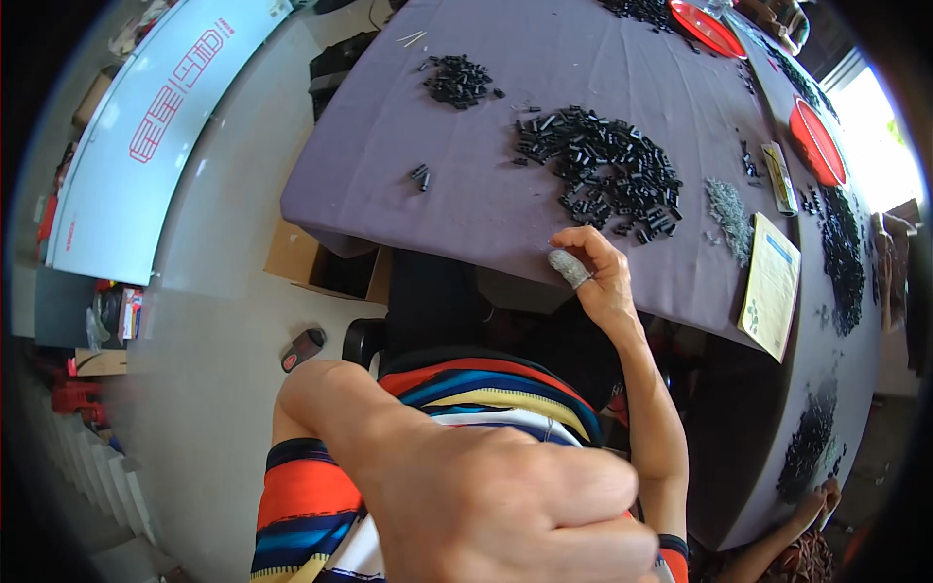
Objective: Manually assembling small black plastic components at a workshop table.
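Observation:
My left hand is raised close in front of my chest, large and a little blurred. Its fingers are curled into a closed grip, and whatever they hold is hidden. At the near edge of the purple-grey tablecloth is my right hand, its thumb wrapped in a grey-white covering. Index finger and thumb bend toward each other in a pinch; anything between the tips is too small to make out. Just beyond it lies a big pile of short black tubes. A smaller black pile and a few loose tubes lie farther left.
Right of the pile are small grey pieces, a yellowish booklet and a narrow box. Red trays stand farther off. Another person's hands work at the lower right. A cardboard box sits below the table's left edge.

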The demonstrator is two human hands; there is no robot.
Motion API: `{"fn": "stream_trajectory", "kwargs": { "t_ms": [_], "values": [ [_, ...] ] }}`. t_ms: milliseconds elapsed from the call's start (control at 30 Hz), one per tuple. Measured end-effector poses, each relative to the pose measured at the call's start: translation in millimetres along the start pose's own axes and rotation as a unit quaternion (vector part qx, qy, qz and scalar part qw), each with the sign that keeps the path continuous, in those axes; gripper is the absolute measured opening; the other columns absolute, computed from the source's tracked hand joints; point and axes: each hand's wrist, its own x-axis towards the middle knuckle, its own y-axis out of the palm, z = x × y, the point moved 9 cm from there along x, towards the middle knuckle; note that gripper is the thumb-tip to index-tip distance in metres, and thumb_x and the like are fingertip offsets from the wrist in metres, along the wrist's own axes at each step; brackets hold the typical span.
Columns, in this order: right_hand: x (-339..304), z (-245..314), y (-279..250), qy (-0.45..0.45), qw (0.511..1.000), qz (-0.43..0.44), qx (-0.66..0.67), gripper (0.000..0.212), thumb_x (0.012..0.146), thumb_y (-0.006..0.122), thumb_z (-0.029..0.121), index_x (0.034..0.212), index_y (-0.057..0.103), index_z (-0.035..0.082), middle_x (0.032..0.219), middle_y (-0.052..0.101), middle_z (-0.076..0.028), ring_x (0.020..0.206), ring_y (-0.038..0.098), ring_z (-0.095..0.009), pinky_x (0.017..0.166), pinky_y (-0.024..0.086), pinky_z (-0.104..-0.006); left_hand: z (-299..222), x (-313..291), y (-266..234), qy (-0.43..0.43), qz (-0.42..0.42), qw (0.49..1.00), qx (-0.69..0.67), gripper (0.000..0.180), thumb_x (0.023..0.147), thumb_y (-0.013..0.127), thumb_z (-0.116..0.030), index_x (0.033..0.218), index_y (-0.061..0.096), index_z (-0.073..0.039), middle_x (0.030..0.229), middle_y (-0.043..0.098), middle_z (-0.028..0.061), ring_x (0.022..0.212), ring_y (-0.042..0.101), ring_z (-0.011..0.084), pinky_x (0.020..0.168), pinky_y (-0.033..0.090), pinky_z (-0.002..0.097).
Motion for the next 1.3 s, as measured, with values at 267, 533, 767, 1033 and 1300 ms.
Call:
{"fn": "stream_trajectory", "kwargs": {
  "t_ms": [267,533,767,1033,1300],
  "values": [
    [-0.3,7.7,2.2,-0.026,0.999,-0.001,-0.027,0.024,0.078,0.059,-0.009,0.101,0.059,0.000,0.089,0.060,-0.009,0.080,0.059,-0.016,0.071,0.047,-0.0260,-18.6,21.4,19.1,0.218,0.426,0.878,-0.017,0.013,0.061,0.069,0.002,0.067,0.063,-0.008,0.054,0.046,-0.0049,0.042,0.037,0.0059,0.039,0.020,0.0223],
    [-3.3,5.6,-5.4,-0.035,0.999,-0.010,-0.029,0.020,0.080,0.062,-0.005,0.099,0.061,0.000,0.090,0.061,-0.007,0.081,0.059,-0.014,0.072,0.047,-0.0250,2.1,17.7,64.7,0.063,0.413,0.907,-0.043,0.010,0.070,0.068,-0.007,0.076,0.063,-0.001,0.050,0.044,-0.0025,0.042,0.039,0.0087,0.038,0.027,0.0230],
    [0.0,-0.6,-6.5,0.011,1.000,0.004,0.018,0.019,0.082,0.058,-0.006,0.099,0.060,0.002,0.091,0.062,0.000,0.088,0.057,-0.008,0.079,0.043,-0.0209,12.9,32.4,34.8,-0.042,0.122,0.991,0.016,0.018,0.061,0.074,-0.012,0.073,0.064,-0.003,0.051,0.049,-0.0017,0.041,0.039,0.0073,0.036,0.026,0.0211],
    [-3.9,33.7,-60.3,-0.053,0.986,-0.139,-0.078,0.014,0.080,0.064,-0.004,0.093,0.063,0.002,0.079,0.063,-0.005,0.072,0.059,-0.010,0.064,0.047,-0.0241,18.3,17.1,47.2,0.047,0.466,0.860,-0.201,0.025,0.072,0.069,-0.004,0.096,0.072,-0.007,0.053,0.050,-0.0037,0.043,0.044,0.0030,0.036,0.027,0.0199],
    [-40.6,18.1,-205.3,0.073,0.874,-0.379,-0.294,0.028,0.081,0.052,-0.005,0.100,0.065,0.011,0.081,0.065,-0.003,0.071,0.056,-0.010,0.065,0.045,-0.0246,60.5,-28.0,65.8,-0.447,0.312,0.507,-0.668,0.029,0.077,0.056,0.011,0.106,0.059,0.015,0.084,0.066,0.0194,0.051,0.054,0.0095,0.045,0.035,0.0214]
  ]
}}
